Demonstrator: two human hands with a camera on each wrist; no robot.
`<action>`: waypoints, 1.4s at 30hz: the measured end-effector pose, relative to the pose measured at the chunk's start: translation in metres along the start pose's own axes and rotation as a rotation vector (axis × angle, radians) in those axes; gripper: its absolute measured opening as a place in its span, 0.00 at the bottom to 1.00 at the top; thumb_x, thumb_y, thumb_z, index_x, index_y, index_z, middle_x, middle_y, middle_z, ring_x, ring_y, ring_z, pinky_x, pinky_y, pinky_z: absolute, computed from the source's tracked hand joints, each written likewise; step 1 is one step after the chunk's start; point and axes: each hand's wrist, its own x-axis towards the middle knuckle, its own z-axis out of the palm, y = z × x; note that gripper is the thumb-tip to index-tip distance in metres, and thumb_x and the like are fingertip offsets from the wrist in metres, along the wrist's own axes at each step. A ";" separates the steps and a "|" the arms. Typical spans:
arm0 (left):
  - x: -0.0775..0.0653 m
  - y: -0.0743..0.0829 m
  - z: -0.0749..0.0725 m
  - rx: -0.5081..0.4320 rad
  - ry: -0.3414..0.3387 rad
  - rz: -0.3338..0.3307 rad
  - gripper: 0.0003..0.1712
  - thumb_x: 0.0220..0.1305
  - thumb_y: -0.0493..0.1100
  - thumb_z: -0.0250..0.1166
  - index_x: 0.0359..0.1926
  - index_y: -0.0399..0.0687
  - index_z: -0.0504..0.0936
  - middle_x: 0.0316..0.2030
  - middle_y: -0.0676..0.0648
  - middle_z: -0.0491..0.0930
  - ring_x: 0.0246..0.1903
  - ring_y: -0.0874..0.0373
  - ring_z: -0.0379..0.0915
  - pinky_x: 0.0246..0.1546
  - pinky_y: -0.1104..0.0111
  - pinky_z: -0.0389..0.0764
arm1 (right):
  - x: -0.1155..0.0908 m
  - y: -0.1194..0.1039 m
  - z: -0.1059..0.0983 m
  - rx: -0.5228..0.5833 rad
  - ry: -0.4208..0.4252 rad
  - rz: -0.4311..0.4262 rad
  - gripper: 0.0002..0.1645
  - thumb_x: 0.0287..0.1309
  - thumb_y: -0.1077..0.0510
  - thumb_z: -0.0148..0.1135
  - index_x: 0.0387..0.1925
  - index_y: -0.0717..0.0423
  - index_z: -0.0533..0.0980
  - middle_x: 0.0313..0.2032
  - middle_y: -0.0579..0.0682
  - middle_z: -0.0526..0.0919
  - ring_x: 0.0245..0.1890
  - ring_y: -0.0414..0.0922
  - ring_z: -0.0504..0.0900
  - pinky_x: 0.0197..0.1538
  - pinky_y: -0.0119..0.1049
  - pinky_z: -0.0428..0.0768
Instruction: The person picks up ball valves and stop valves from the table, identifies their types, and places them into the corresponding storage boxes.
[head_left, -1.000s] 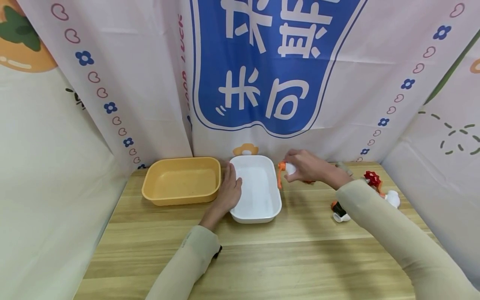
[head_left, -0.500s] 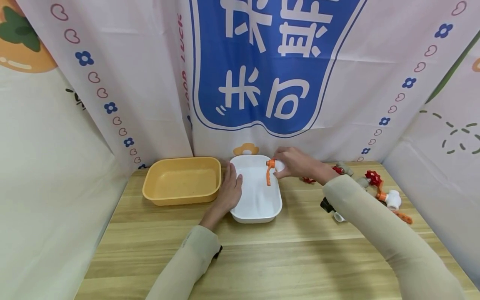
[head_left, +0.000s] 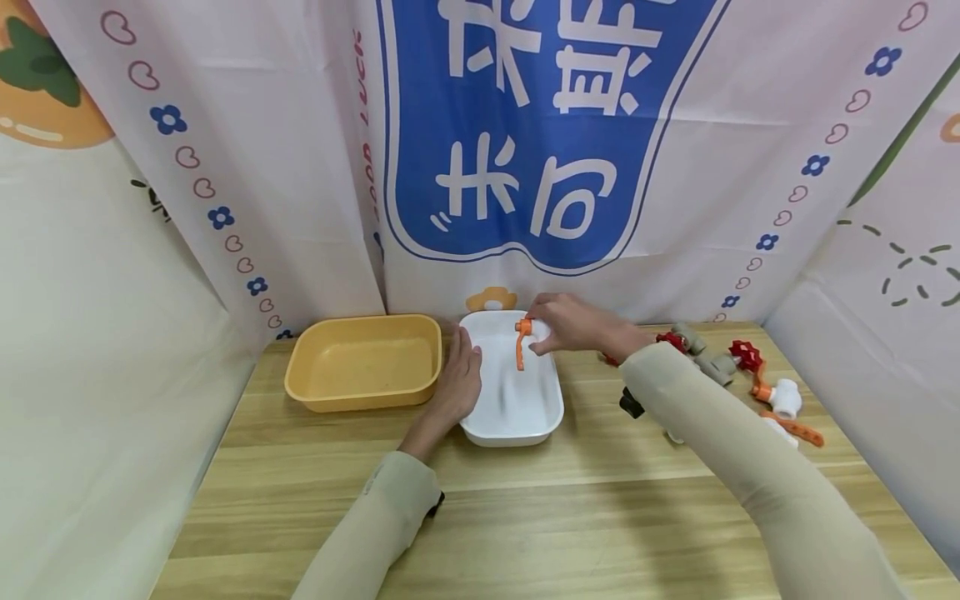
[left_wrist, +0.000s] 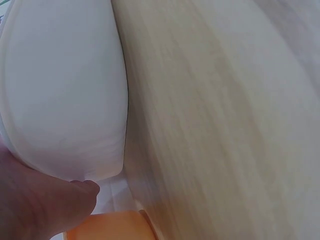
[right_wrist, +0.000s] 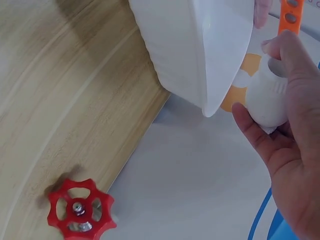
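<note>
My right hand (head_left: 570, 323) grips a white plastic ball valve (head_left: 540, 331) with an orange lever handle (head_left: 520, 350), over the right side of a white tray (head_left: 510, 417). In the right wrist view, the valve's round white body (right_wrist: 265, 97) sits between thumb and fingers, above the tray's rim. My left hand (head_left: 456, 383) rests against the tray's left side with its fingers fairly straight. The left wrist view shows a fingertip (left_wrist: 87, 190) at the tray's outer wall (left_wrist: 65, 90). The inside of the tray holds only a faint shadow.
A yellow tray (head_left: 363, 400) stands just left of the white one. Several more valves lie at the right, including one with a red handwheel (head_left: 745, 356) and a white one with an orange handle (head_left: 786, 398). A printed cloth (head_left: 300, 167) hangs behind the table (head_left: 525, 517).
My right hand has carried the ball valve leftward from beside the white tray to over it. The left hand has stayed at the tray's left side.
</note>
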 end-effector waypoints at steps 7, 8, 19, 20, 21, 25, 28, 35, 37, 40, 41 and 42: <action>-0.001 0.001 0.001 0.000 -0.008 -0.006 0.41 0.85 0.62 0.26 0.85 0.45 0.32 0.86 0.48 0.24 0.84 0.52 0.25 0.83 0.52 0.40 | 0.013 -0.002 0.004 -0.018 -0.011 -0.021 0.28 0.56 0.48 0.80 0.52 0.63 0.86 0.47 0.56 0.88 0.43 0.49 0.85 0.52 0.42 0.87; -0.001 0.002 0.001 0.000 -0.007 -0.005 0.41 0.85 0.62 0.25 0.85 0.46 0.32 0.86 0.48 0.24 0.84 0.52 0.25 0.83 0.52 0.40 | 0.015 -0.003 0.004 -0.015 -0.011 -0.020 0.28 0.56 0.48 0.80 0.52 0.63 0.86 0.47 0.56 0.88 0.43 0.49 0.85 0.52 0.42 0.87; 0.001 -0.001 0.001 -0.007 0.006 0.007 0.41 0.85 0.61 0.25 0.85 0.44 0.34 0.86 0.46 0.27 0.84 0.51 0.29 0.83 0.53 0.42 | 0.035 -0.006 0.011 -0.005 -0.050 0.018 0.29 0.56 0.48 0.82 0.52 0.63 0.86 0.44 0.56 0.88 0.40 0.49 0.82 0.51 0.43 0.84; 0.001 -0.001 0.001 -0.008 0.005 0.004 0.41 0.85 0.62 0.25 0.85 0.44 0.33 0.86 0.46 0.27 0.84 0.51 0.30 0.83 0.53 0.42 | 0.037 -0.007 0.012 -0.008 -0.052 0.020 0.29 0.55 0.48 0.82 0.51 0.63 0.87 0.44 0.55 0.88 0.41 0.49 0.82 0.51 0.43 0.84; 0.001 0.000 0.000 -0.010 0.004 0.002 0.41 0.85 0.62 0.25 0.85 0.44 0.33 0.86 0.46 0.27 0.84 0.51 0.30 0.83 0.52 0.42 | 0.039 -0.007 0.012 -0.009 -0.056 0.023 0.29 0.55 0.48 0.83 0.51 0.63 0.87 0.45 0.55 0.88 0.41 0.49 0.82 0.51 0.43 0.84; 0.000 0.000 0.000 -0.017 0.003 0.000 0.41 0.85 0.61 0.26 0.85 0.44 0.33 0.86 0.46 0.27 0.84 0.50 0.31 0.83 0.52 0.43 | 0.045 -0.009 0.015 -0.018 -0.075 0.026 0.31 0.55 0.46 0.83 0.53 0.61 0.86 0.45 0.53 0.88 0.41 0.48 0.81 0.51 0.41 0.83; 0.000 -0.001 -0.001 -0.021 -0.001 0.002 0.41 0.85 0.61 0.26 0.85 0.44 0.32 0.86 0.47 0.26 0.84 0.50 0.31 0.83 0.52 0.44 | 0.051 -0.009 0.016 -0.020 -0.100 0.037 0.32 0.56 0.45 0.82 0.55 0.61 0.86 0.47 0.54 0.89 0.43 0.48 0.82 0.53 0.40 0.84; 0.000 -0.002 -0.001 -0.016 0.002 0.011 0.41 0.85 0.61 0.26 0.85 0.44 0.33 0.86 0.46 0.25 0.84 0.50 0.30 0.83 0.52 0.43 | 0.059 -0.010 0.021 -0.033 -0.153 0.053 0.32 0.58 0.44 0.81 0.57 0.60 0.85 0.50 0.54 0.89 0.44 0.47 0.81 0.54 0.39 0.83; 0.000 -0.002 -0.001 -0.014 0.003 0.013 0.40 0.85 0.60 0.26 0.85 0.44 0.33 0.86 0.46 0.25 0.84 0.50 0.30 0.83 0.52 0.43 | 0.062 -0.012 0.022 -0.025 -0.167 0.051 0.32 0.58 0.45 0.81 0.56 0.61 0.85 0.48 0.55 0.90 0.42 0.47 0.80 0.52 0.39 0.82; 0.000 -0.002 -0.001 -0.016 0.004 0.018 0.39 0.86 0.58 0.28 0.85 0.44 0.32 0.86 0.46 0.26 0.84 0.50 0.29 0.83 0.51 0.43 | 0.065 -0.014 0.024 -0.011 -0.183 0.049 0.30 0.57 0.45 0.81 0.54 0.61 0.86 0.47 0.56 0.91 0.40 0.47 0.79 0.49 0.38 0.80; 0.000 -0.002 -0.001 -0.015 0.002 0.020 0.39 0.86 0.57 0.28 0.85 0.44 0.32 0.86 0.46 0.26 0.84 0.50 0.29 0.83 0.50 0.43 | 0.066 -0.015 0.024 -0.009 -0.185 0.050 0.30 0.57 0.45 0.81 0.53 0.61 0.87 0.46 0.55 0.91 0.40 0.47 0.79 0.48 0.38 0.80; 0.000 -0.002 -0.001 -0.016 0.000 0.021 0.38 0.87 0.57 0.29 0.85 0.44 0.32 0.86 0.45 0.26 0.84 0.49 0.29 0.83 0.50 0.42 | 0.067 -0.016 0.025 -0.006 -0.189 0.053 0.30 0.57 0.45 0.82 0.53 0.61 0.87 0.46 0.55 0.91 0.39 0.47 0.79 0.48 0.37 0.80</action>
